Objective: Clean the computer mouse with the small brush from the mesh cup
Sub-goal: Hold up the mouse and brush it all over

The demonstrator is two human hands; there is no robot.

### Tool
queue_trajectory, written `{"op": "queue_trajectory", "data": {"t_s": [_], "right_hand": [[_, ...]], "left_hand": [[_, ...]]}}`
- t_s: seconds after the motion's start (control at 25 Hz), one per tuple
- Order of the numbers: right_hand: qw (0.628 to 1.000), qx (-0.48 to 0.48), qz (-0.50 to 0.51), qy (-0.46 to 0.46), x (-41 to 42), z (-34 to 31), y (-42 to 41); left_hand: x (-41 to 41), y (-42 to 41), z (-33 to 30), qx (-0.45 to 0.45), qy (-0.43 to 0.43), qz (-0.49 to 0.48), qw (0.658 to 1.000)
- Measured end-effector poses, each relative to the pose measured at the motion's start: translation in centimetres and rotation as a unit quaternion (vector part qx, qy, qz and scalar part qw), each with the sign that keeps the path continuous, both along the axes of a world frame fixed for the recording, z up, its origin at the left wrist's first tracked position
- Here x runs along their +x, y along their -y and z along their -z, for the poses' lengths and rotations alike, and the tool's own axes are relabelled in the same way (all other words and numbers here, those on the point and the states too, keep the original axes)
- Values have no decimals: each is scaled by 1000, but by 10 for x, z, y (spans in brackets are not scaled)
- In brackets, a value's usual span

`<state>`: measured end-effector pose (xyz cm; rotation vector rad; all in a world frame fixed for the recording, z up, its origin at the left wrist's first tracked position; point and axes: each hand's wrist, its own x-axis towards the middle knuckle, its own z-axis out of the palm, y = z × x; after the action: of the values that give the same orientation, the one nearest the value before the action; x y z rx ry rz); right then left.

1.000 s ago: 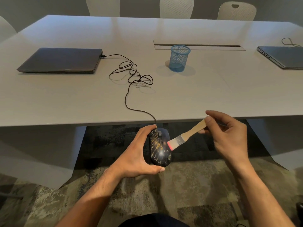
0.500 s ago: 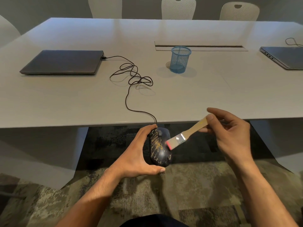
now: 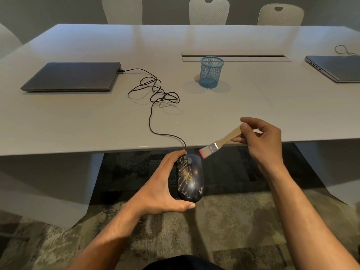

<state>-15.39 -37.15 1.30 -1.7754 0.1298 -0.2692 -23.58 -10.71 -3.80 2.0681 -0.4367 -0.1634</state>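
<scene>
Two hands are working below the near edge of the pale grey counter [image 3: 78, 121]. Left hand [image 3: 157, 191] is cupping the glossy black computer mouse with gold flecks [image 3: 190, 178], thumb wrapped under its rear end and fingers curled round the far side, holding it off the counter, top face up. Right hand [image 3: 261, 141] is pinching the flat wooden handle of the small brush with metal ferrule and pink-tipped bristles [image 3: 216, 146] between thumb and fingers. Bristles are sitting just beside the mouse's front right corner, apart from it as far as I can tell.

Thin black cord [image 3: 155, 98] is running from the mouse nose up over the counter edge, tangling mid-counter, then plugging into the closed dark laptop [image 3: 72, 76]. Blue wire-mesh cup [image 3: 211, 72] is standing upright mid-counter, looking empty, so the brush fetch is done.

Judging step: brushing, bristles between strokes. Gold-coloured specks are showing mostly on the left half and around the scroll wheel. Next move is calling for bringing the bristles down onto the shell and sweeping across, left hand keeping the mouse steady and tilting it as needed. Cord slack is looking ample.
</scene>
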Motion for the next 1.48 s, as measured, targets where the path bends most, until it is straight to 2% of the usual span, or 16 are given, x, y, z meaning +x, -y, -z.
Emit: {"op": "queue_trajectory", "data": {"t_s": [0.12, 0.2, 0.32, 0.4, 0.48, 0.56, 0.68, 0.8, 0.88, 0.96, 1.04, 1.12, 1.2, 1.36, 1.48], "right_hand": [[997, 70, -44, 5, 2, -1, 3], [997, 26, -73, 5, 0, 3, -4], [999, -38, 5, 5, 2, 6, -9], [1000, 3, 5, 12, 3, 1, -5], [998, 48, -48, 6, 0, -3, -8], [999, 11, -45, 5, -3, -2, -14], [999, -36, 29, 26, -3, -7, -11], [999, 14, -37, 37, -10, -14, -8], [997, 3, -69, 21, -20, -11, -11], [999, -32, -23, 9, -28, -7, -9], [1000, -13, 13, 18, -36, -8, -1], [999, 30, -13, 32, -48, -9, -2], [998, 25, -45, 33, -61, -4, -11], [999, 4, 16, 47, -66, -4, -9], [998, 27, -23, 60, -74, -7, -9]], "left_hand": [[-1, -1, -1, -3, -3, -1, 1000], [-2, -1, -1, -6, -8, 1, 1000], [-4, 0, -3, -1, -9, 7, 1000], [-5, -1, -3, -4, -9, 6, 1000], [-5, -1, -2, -8, -10, 3, 1000], [-6, -1, -1, -9, -8, 3, 1000], [-7, -1, 0, -6, -7, -2, 1000], [-6, -2, 2, -8, -9, -7, 1000], [-6, -2, 2, -11, -10, -11, 1000], [-5, -2, 3, -12, -7, -12, 1000], [-6, -2, 4, -14, -8, -16, 1000], [-6, -2, 5, -20, -12, -20, 1000], [-5, -2, 5, -23, -16, -23, 999], [-4, -3, 5, -20, -19, -30, 999], [-5, -3, 5, -21, -23, -33, 999]]}}
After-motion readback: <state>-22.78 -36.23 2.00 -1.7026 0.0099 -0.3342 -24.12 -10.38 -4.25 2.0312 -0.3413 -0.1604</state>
